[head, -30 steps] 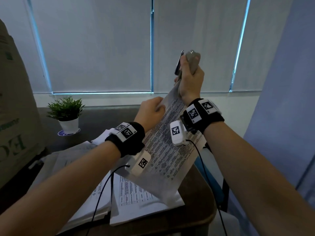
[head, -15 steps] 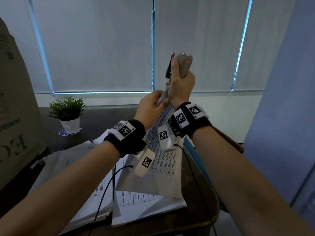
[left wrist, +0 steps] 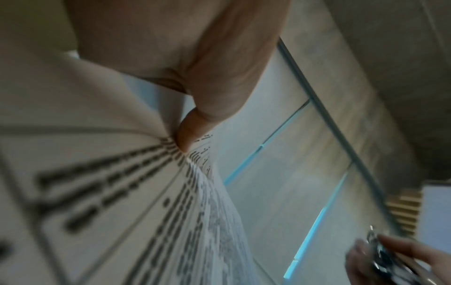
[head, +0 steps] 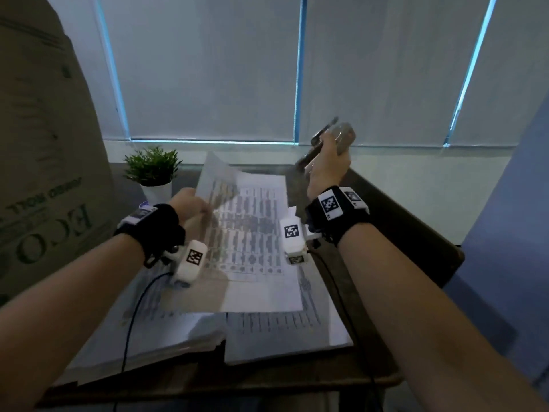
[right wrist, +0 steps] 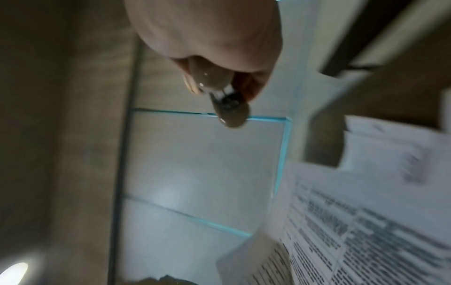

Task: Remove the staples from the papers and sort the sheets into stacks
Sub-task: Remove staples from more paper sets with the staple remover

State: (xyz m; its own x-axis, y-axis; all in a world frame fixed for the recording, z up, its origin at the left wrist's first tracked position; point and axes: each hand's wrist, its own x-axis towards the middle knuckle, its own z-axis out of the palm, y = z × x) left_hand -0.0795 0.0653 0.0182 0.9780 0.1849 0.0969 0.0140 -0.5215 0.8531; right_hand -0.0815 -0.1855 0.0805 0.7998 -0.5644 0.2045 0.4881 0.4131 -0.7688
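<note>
Left hand (head: 190, 205) pinches the printed sheets (head: 246, 233) above the stacks (head: 267, 331) on the table; my right hand (head: 325, 171) grips the staple remover (head: 341, 136), clear of the paper. Judged step: sorting; next, lay each sheet squarely.

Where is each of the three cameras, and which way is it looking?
Head: on the head, looking down at the desk; both forearms, left hand, right hand show.
Left wrist: looks along the left hand pinching the printed sheets.
Right wrist: looks along the right hand gripping the staple remover.
All three show the sheets and window blinds.
</note>
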